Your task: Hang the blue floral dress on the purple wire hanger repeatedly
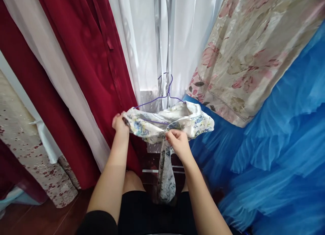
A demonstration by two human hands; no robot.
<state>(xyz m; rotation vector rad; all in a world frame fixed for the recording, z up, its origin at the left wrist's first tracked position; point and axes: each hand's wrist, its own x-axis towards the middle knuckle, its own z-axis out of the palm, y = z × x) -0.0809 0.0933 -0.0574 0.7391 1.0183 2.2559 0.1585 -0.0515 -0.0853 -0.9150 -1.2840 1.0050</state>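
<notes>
A white floral garment [198, 125] with blue and yellow flowers hangs on a purple wire hanger [169, 89] in front of me. My left hand [120, 122] is closed on the garment's left shoulder end. At the middle of the neckline, my right hand [177, 138] pinches the edge of the cloth between thumb and fingers. A narrow length of the same floral fabric dangles below that hand toward my lap. The hanger's shoulders pass inside the garment, and its hook shows above, against white cloth.
White drapes [144, 42] with grey ribbons hang behind the hanger. Dark red cloth [86, 76] hangs on the left. On the right are a beige floral fabric [236, 59] and a layered blue tulle skirt [254, 181]. The dark floor [68, 214] shows below.
</notes>
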